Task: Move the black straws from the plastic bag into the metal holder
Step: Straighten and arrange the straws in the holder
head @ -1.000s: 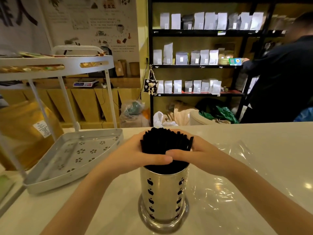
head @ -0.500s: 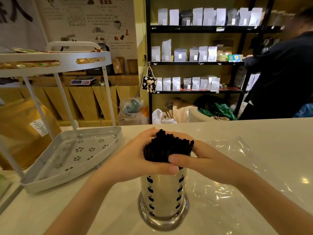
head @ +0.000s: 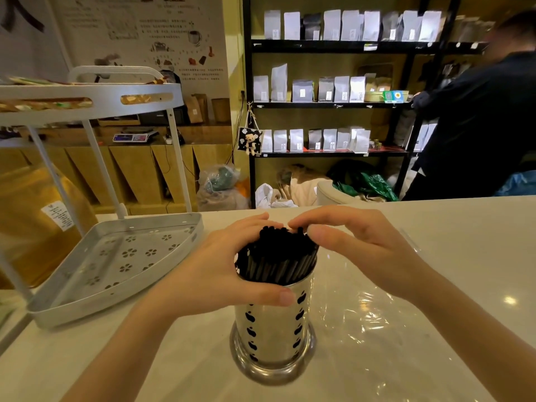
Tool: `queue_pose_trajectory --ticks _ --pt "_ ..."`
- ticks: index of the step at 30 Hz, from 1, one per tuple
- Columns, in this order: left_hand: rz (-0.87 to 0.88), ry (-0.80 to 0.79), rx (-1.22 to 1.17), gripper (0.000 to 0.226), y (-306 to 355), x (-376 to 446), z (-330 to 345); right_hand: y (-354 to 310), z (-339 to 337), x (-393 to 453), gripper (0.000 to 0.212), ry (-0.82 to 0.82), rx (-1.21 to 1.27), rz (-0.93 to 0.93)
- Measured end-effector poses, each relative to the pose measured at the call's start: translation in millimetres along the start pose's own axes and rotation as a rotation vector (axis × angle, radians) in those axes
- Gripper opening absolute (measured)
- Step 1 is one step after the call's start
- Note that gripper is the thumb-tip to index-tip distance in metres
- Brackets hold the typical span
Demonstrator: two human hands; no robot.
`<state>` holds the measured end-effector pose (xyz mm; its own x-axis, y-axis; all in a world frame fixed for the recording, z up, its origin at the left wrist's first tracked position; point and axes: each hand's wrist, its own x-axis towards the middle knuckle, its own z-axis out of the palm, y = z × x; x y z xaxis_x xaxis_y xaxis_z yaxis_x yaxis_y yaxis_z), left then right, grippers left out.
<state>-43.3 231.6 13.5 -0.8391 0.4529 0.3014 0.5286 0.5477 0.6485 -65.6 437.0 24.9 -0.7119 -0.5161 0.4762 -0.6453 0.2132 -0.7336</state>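
Observation:
A dense bundle of black straws (head: 280,253) stands upright in the shiny metal holder (head: 272,329), which has dark drop-shaped cut-outs and a round base. My left hand (head: 220,274) wraps the left and front of the bundle at the holder's rim, thumb across the front. My right hand (head: 356,242) rests over the straw tops from the right, fingers curved and touching the tips. The clear plastic bag (head: 377,314) lies flat and crumpled on the white counter to the right of the holder.
A white two-tier metal rack (head: 116,262) with a flower-pattern tray stands at the left on the counter (head: 464,227). A brown paper bag (head: 34,221) is behind it. A person in dark clothes (head: 478,126) stands by black shelves beyond the counter.
The straws have sunk lower into the holder. My right hand has lifted from the front of the bundle onto the straw tops; my left hand still wraps the bundle.

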Motion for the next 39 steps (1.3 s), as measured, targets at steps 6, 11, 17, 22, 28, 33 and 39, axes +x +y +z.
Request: queue_pose_trajectory --ticks 6,11,17,22,28,33,39 --pt "-0.008 0.020 -0.052 0.056 2.2 -1.3 0.8 -7.7 0.2 6.1 0.024 0.034 -0.082 0.008" --pt "-0.036 0.009 -0.264 0.064 3.0 -1.9 -2.1 -17.4 -1.9 12.9 0.023 0.033 -0.111 0.032" --pt "-0.142 0.051 -0.396 0.044 -2.7 11.1 -2.0 -47.5 -14.7 31.6 0.012 0.157 -0.107 -0.104" --pt "-0.050 0.185 -0.416 0.030 3.8 4.5 -1.7 -70.1 -40.6 50.0 0.015 0.478 0.114 -0.279" --pt "0.081 0.429 -0.452 0.028 6.0 3.9 -9.2 -46.6 -43.2 55.7 0.016 0.645 0.477 -0.117" --pt "0.219 0.590 -0.452 0.029 15.8 -5.6 -22.2 -5.5 -29.8 48.1 0.019 0.605 0.574 0.143" --pt "0.301 0.920 -0.305 0.012 35.5 1.7 -46.7 21.8 -9.0 36.0 0.016 0.252 0.322 0.245"
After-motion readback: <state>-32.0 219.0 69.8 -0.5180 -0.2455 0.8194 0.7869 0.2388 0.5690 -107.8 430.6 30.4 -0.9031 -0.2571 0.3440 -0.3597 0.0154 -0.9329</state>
